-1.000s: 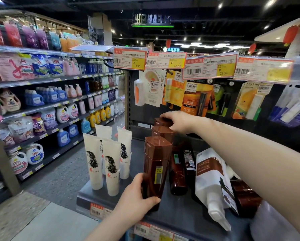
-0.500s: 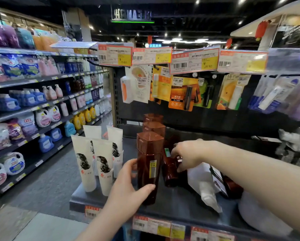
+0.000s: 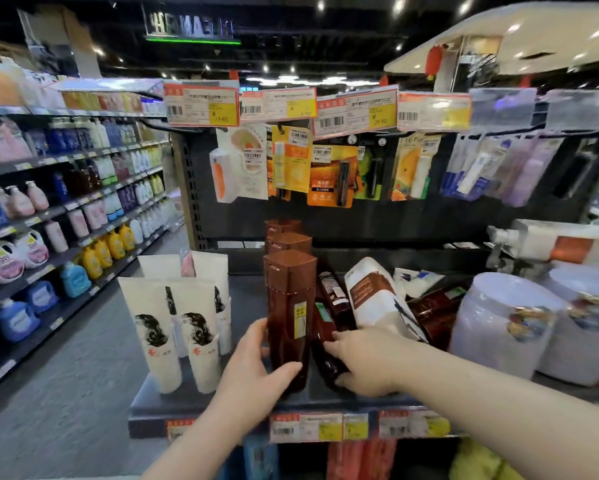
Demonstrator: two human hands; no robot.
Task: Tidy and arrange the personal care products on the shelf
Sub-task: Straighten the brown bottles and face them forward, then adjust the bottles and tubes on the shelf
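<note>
1. Steadying the front upright brown bottle (image 3: 290, 317) with the left hand (image 3: 256, 368): fingers wrapped around its lower body, thumb across the front, probably to stop it tipping.
2. Right hand (image 3: 364, 362) reaches for a fallen dark bottle (image 3: 326, 344) lying on the shelf (image 3: 222, 400) just beside the upright one; fingers curled on its lower end, likely to stand it up.
3. Two more brown bottles (image 3: 286, 237) queue behind in a row.
4. White tubes (image 3: 173, 327) stand cap-down at left, neat already.
5. White pouch (image 3: 377, 299) leans over more toppled bottles, partly hidden.
6. Head view blurry: labels unreadable; right-hand grip firmness hard to judge; right edge packs (image 3: 520, 323) smeared.
</note>
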